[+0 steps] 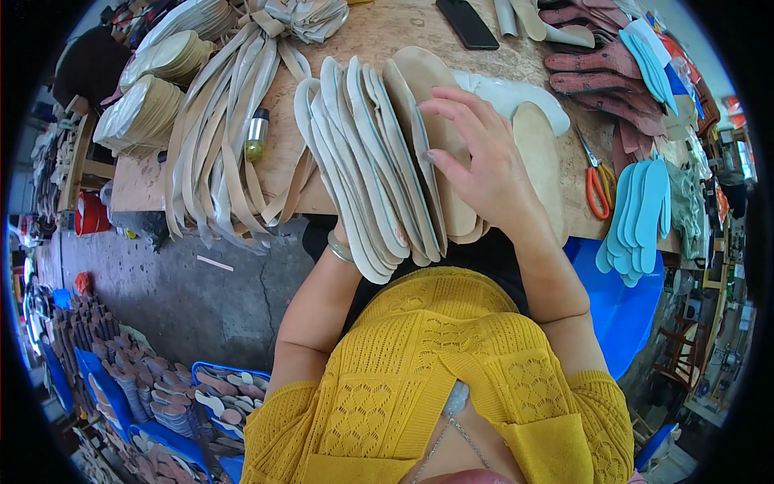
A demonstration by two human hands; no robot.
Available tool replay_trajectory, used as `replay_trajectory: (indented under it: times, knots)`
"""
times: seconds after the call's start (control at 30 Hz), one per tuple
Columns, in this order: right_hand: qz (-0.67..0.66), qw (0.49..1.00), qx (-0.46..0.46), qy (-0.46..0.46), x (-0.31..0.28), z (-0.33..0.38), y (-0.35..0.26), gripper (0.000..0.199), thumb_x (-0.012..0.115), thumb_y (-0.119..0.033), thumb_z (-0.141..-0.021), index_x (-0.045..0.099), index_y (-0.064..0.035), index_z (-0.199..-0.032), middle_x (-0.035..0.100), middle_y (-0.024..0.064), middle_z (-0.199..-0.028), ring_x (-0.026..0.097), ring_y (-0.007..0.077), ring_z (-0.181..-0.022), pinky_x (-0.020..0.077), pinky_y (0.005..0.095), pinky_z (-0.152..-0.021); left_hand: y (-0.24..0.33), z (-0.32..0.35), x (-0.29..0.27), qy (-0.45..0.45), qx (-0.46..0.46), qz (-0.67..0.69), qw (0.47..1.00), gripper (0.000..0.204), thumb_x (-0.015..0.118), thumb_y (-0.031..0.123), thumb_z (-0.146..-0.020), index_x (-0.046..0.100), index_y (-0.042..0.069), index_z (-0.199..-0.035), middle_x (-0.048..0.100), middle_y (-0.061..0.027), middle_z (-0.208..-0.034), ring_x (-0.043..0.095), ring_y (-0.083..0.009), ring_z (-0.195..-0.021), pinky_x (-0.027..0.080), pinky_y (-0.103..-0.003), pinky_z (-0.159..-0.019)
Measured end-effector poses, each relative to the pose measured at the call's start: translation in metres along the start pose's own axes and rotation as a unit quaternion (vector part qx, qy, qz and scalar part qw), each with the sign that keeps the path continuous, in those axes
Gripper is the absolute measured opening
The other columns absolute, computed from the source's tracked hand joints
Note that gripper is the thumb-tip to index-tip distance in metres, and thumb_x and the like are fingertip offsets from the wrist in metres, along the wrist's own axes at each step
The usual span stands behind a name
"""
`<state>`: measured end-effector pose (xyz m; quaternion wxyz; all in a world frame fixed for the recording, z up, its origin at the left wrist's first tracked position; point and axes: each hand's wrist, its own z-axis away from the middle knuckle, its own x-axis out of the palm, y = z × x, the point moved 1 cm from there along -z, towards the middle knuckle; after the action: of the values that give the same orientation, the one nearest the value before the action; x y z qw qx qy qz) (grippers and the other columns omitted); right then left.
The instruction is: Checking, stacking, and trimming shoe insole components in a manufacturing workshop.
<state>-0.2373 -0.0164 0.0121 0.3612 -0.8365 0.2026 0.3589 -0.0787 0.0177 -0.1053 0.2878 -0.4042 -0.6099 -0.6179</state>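
Dark phone [468,22] — black blank screen — flat at the table's far edge

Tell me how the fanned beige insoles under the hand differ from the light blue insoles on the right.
The fanned beige insoles lie in a large overlapping row at the table's near edge; the light blue insoles form a smaller bunch hanging past the edge. The right hand rests on the beige ones, while nothing touches the blue ones. The beige ones show pale blue rims; the blue ones are one colour. Both are flat foot-shaped cutouts.
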Motion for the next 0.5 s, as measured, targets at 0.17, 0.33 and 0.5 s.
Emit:
replay_trajectory:
  times: [0.17,0.33,0.5]
  knots:
    - [-0.041,0.998,0.034,-0.021,-0.002,0.000,0.007,0.043,0.069,-0.003,-0.074,0.058,-0.0106,-0.114,0.053,0.0084,-0.127,0.048,0.0292,-0.121,0.0374,0.0383,-0.102,0.000,-0.006,-0.003,-0.047,0.004,0.093,0.995,0.047,0.045,0.034,-0.099,0.040,0.010,-0.139,0.053,-0.0101,-0.130,0.058,-0.0205,-0.111,0.053,-0.033,-0.090]
    - [-0.089,0.994,0.051,-0.037,0.001,0.000,0.010,0.040,0.069,-0.003,-0.075,0.059,-0.0104,-0.113,0.053,0.0083,-0.127,0.047,0.0294,-0.121,0.0370,0.0377,-0.103,-0.001,-0.005,-0.002,-0.016,0.027,0.043,0.999,0.047,0.047,0.034,-0.098,0.040,0.010,-0.139,0.053,-0.0104,-0.130,0.058,-0.0217,-0.111,0.053,-0.034,-0.090]
    - [-0.048,0.997,0.047,-0.040,0.003,0.001,0.004,0.040,0.068,-0.004,-0.075,0.058,-0.0122,-0.112,0.053,0.0076,-0.126,0.048,0.0291,-0.120,0.0372,0.0391,-0.101,-0.004,-0.005,-0.004,-0.007,0.029,0.096,0.995,0.052,0.048,0.035,-0.097,0.035,0.011,-0.142,0.049,-0.0097,-0.135,0.055,-0.0223,-0.115,0.053,-0.035,-0.091]
